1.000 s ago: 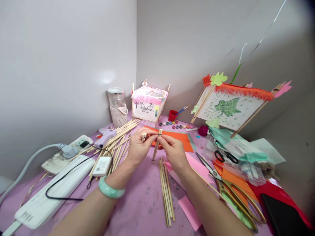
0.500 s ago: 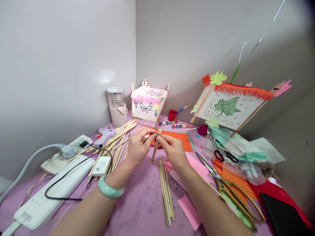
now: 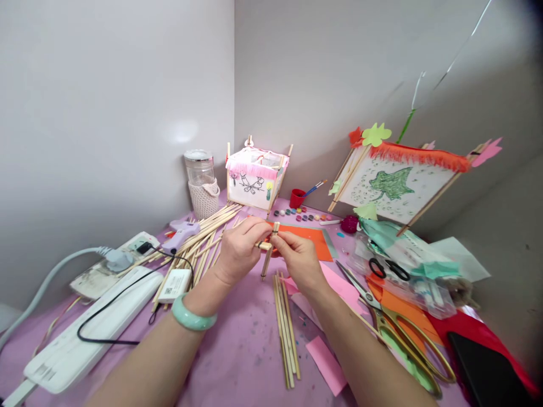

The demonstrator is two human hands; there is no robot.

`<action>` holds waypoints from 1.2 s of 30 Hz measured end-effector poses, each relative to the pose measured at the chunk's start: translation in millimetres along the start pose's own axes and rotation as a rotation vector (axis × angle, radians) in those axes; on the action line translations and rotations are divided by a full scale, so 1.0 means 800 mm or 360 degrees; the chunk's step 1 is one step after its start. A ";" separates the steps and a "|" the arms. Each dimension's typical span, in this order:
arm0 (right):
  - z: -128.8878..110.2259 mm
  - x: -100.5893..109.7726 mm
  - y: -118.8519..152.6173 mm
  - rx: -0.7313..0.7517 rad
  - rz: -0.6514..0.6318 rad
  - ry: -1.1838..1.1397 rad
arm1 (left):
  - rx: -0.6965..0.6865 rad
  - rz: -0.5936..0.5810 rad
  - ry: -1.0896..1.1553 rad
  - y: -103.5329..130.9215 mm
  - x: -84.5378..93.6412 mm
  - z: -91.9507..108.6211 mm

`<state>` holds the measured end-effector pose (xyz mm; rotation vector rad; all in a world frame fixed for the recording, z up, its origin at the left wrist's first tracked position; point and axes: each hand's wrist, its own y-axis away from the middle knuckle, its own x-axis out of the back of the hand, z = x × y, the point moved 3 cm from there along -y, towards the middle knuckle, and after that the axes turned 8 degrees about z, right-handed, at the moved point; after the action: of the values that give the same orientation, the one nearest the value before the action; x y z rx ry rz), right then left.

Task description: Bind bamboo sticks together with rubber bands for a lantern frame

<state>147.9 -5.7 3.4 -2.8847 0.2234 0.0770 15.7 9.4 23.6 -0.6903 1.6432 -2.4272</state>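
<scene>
My left hand (image 3: pixel 241 249), below which a pale green bangle sits on the wrist, is closed around a short bundle of wooden sticks (image 3: pixel 264 246) whose end points right. My right hand (image 3: pixel 296 257) pinches the top of another stick bundle (image 3: pixel 267 263), which slants downward and has dark ties near its top and bottom. The two bundles meet or overlap between my hands; whether they are joined cannot be seen. Loose sticks (image 3: pixel 287 333) lie on the purple cloth (image 3: pixel 241 339) just below my right hand.
A stick pile (image 3: pixel 207 232), glue gun (image 3: pixel 180 234) and power strip (image 3: pixel 93 330) lie left. Behind stand a jar (image 3: pixel 201 183), paper lantern (image 3: pixel 252 183) and red cup (image 3: pixel 297 198). At right are scissors (image 3: pixel 373 302), a leaf lantern (image 3: pixel 386 183), coloured paper (image 3: pixel 326 364) and a black object (image 3: pixel 487 367).
My left hand has turned, and its stick bundle now points right across the slanted one. My right hand has stayed nearly still.
</scene>
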 end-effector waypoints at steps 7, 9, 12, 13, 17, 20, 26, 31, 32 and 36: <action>0.002 0.000 -0.002 -0.0013 -0.0011 -0.0031 | 0.0337 -0.0009 0.0146 0.000 -0.001 -0.002; 0.003 -0.001 -0.002 0.0012 -0.0021 -0.0022 | 0.0426 0.0011 0.0223 0.001 0.000 -0.003; 0.004 -0.002 -0.002 0.0011 -0.0014 -0.0016 | 0.0448 0.0021 0.0254 0.003 0.001 -0.004; 0.004 -0.001 -0.002 0.0012 -0.0006 -0.0012 | 0.0430 0.0032 0.0250 0.004 0.001 -0.004; 0.002 0.000 -0.002 0.0018 0.0023 -0.0004 | 0.0351 0.0023 0.0227 0.003 -0.002 -0.003; 0.000 0.000 -0.002 -0.0007 0.0015 -0.0011 | 0.0504 0.0008 0.0314 0.001 -0.005 -0.001; 0.012 -0.001 0.001 0.0098 -0.0008 0.0302 | 0.1339 -0.0173 0.0866 0.005 -0.012 -0.006; 0.010 -0.007 0.005 0.0407 -0.0067 0.0877 | 0.1308 -0.0239 0.0919 0.008 -0.015 -0.012; 0.004 -0.008 0.008 0.0454 -0.0089 0.0994 | 0.1309 -0.0229 0.0930 0.009 -0.016 -0.012; -0.039 0.009 0.032 0.0549 -0.0060 0.1291 | 0.1349 -0.0222 0.1073 0.011 -0.020 -0.006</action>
<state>151.7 -38.7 26.7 -2.4152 0.2835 -1.0344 26.4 15.6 9.1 0.1736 0.4865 -3.2611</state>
